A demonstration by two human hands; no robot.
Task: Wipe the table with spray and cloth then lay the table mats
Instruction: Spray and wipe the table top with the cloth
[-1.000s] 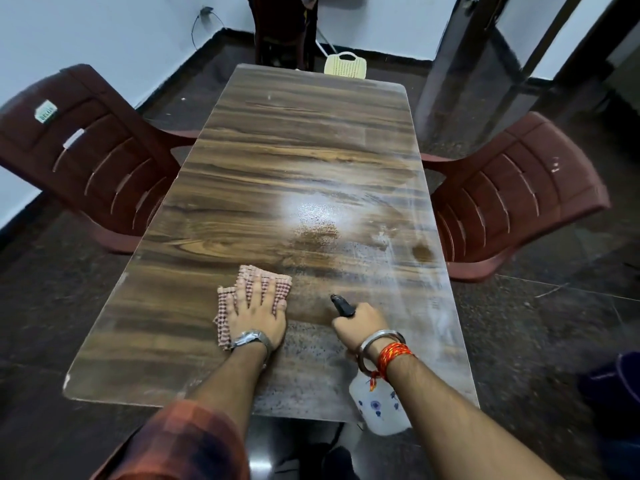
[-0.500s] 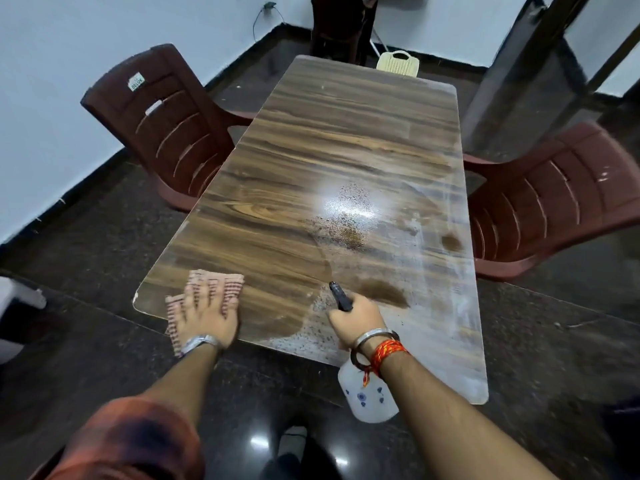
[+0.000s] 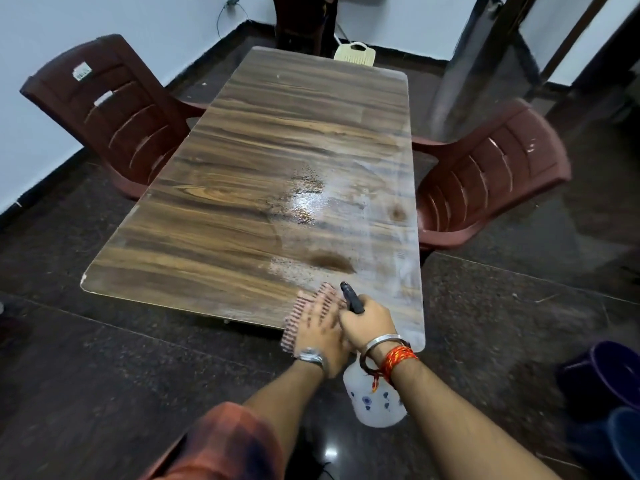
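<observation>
L hand (image 3: pixel 317 336) lies flat, fingers spread, on checked cloth (image 3: pixel 292 323) at desk (image 3: pixel 242 209) near edge (motion-blurred). R hand (image 3: pixel 369 322) grips spray bottle (image 3: pixel 375 403), bottle body hanging just off desk's near edge.

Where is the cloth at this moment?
Head view: the cloth lies under the left hand at the near edge of the table, beside the spray bottle.

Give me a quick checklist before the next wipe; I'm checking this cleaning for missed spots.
1. Cloth pressed flat under left hand: ok.
2. Spray bottle held in right hand: ok.
3. Spray laid on the table ahead: ok, droplets on its right half.
4. Cloth wholly on table: not ok, a corner seems over the near edge.
5. Table mats at hand: cannot tell, none in view.
</observation>
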